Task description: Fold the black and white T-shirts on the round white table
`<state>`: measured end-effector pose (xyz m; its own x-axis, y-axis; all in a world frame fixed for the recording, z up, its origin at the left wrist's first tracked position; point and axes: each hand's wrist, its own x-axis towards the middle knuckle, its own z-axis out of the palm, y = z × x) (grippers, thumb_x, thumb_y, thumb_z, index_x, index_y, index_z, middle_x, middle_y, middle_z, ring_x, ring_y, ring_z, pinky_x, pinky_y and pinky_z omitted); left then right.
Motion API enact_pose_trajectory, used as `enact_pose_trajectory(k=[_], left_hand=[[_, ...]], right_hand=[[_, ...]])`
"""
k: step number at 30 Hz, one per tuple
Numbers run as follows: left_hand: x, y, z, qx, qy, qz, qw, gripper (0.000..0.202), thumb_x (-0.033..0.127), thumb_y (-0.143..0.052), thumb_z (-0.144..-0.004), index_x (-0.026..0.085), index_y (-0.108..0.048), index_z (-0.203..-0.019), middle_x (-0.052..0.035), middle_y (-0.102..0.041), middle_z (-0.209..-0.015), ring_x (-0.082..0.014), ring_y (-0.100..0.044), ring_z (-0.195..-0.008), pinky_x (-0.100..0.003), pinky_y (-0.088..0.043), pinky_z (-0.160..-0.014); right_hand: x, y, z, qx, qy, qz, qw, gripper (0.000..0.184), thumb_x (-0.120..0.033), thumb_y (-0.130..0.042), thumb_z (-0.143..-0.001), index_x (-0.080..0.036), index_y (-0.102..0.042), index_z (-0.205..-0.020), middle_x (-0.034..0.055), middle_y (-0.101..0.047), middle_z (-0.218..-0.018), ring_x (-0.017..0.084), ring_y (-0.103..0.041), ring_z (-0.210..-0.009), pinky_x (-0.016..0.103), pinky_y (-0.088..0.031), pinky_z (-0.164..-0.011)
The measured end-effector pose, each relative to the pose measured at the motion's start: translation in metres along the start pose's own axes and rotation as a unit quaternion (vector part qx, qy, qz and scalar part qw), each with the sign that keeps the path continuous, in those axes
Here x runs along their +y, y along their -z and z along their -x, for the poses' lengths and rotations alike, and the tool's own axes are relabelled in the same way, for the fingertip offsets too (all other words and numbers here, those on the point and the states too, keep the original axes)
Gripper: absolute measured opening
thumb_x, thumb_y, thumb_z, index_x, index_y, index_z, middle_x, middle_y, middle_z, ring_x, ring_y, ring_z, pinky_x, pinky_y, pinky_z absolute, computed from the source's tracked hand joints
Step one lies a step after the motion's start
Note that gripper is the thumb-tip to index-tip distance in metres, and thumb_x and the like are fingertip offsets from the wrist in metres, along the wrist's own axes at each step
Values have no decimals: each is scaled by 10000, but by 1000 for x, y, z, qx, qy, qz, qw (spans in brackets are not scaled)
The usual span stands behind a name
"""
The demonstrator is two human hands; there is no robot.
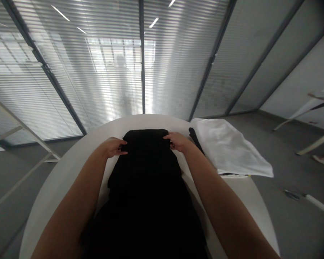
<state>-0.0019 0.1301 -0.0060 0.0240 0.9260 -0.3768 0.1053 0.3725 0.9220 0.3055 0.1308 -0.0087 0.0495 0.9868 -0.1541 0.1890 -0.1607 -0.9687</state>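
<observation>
A black garment [147, 169] lies lengthwise down the middle of a white table [70, 169], its far end folded into a neat edge. My left hand [113, 146] grips the left side of that far end, fingers curled on the cloth. On the opposite side, my right hand [178, 141] pinches the right corner of the same end. Both forearms reach forward along the garment's sides.
A folded white cloth [229, 147] rests on the table's right part, with a dark item [196, 138] tucked at its left edge. Glass walls with blinds stand behind. A slanted white frame [21, 129] is at the left, table legs [313, 144] at the right.
</observation>
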Motion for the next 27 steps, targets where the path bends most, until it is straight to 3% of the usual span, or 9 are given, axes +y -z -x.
enact_pose_trajectory(k=[3,6,9,12,14,17,20,23,27], left_hand=[[2,2,0,-17,-8,29,999,216,121,-736,-597,204,-536,-604,38,-507,-572,-119,-508,-550,-482,-597,-702],[10,0,10,-33,-34,79,996,191,85,-715,-592,181,-600,-711,-17,-610,-758,-174,-596,-731,-524,-594,-757],[20,-6,24,-42,-108,146,982,277,71,-692,-595,178,-635,-845,-31,-638,-910,-202,-609,-869,-563,-575,-792],[25,-10,31,-44,-236,194,951,298,90,-677,-608,194,-627,-883,-2,-636,-927,-179,-605,-926,-513,-550,-856],[24,-11,30,-38,-301,210,929,284,113,-685,-601,198,-622,-865,10,-640,-919,-171,-607,-937,-460,-536,-874],[19,-10,24,-11,-336,198,921,260,155,-685,-598,199,-625,-847,12,-650,-877,-158,-617,-860,-353,-529,-792],[15,-9,19,5,-340,180,923,184,184,-666,-622,195,-605,-795,20,-622,-766,-127,-590,-715,-251,-475,-640],[12,-9,18,6,-348,170,922,143,196,-658,-629,197,-551,-724,34,-570,-680,-99,-528,-616,-213,-411,-553],[7,-9,19,8,-354,140,925,164,186,-628,-597,193,-472,-648,-13,-652,-856,-141,-574,-751,-249,-447,-612]], right_hand=[[-11,3,3,-7,-67,-30,997,180,-205,-677,-665,-235,-550,-789,-52,-463,-572,78,-380,-484,183,-290,-398],[-24,5,10,-40,-82,-84,992,186,-183,-653,-676,-241,-541,-813,-20,-551,-687,95,-445,-548,187,-346,-425],[-35,6,18,-55,-27,-160,985,262,-164,-611,-687,-253,-566,-929,13,-631,-903,160,-574,-758,287,-516,-587],[-41,8,23,-50,87,-238,966,338,-149,-581,-668,-246,-563,-991,15,-632,-1053,207,-576,-965,412,-546,-754],[-42,8,25,-49,152,-268,950,317,-141,-572,-648,-240,-555,-949,-2,-629,-1043,201,-562,-995,423,-526,-808],[-40,5,24,-56,201,-278,938,237,-130,-565,-614,-227,-544,-829,-34,-610,-884,166,-567,-883,363,-510,-783],[-33,0,19,-40,208,-258,943,196,-151,-549,-611,-219,-577,-793,-41,-571,-748,133,-543,-726,273,-474,-685],[-25,-3,14,-17,194,-234,952,142,-211,-531,-640,-208,-591,-768,-16,-584,-730,147,-550,-715,261,-450,-655],[-17,3,13,14,172,-199,965,101,-301,-504,-699,-212,-540,-670,18,-594,-738,186,-580,-777,294,-460,-692]])
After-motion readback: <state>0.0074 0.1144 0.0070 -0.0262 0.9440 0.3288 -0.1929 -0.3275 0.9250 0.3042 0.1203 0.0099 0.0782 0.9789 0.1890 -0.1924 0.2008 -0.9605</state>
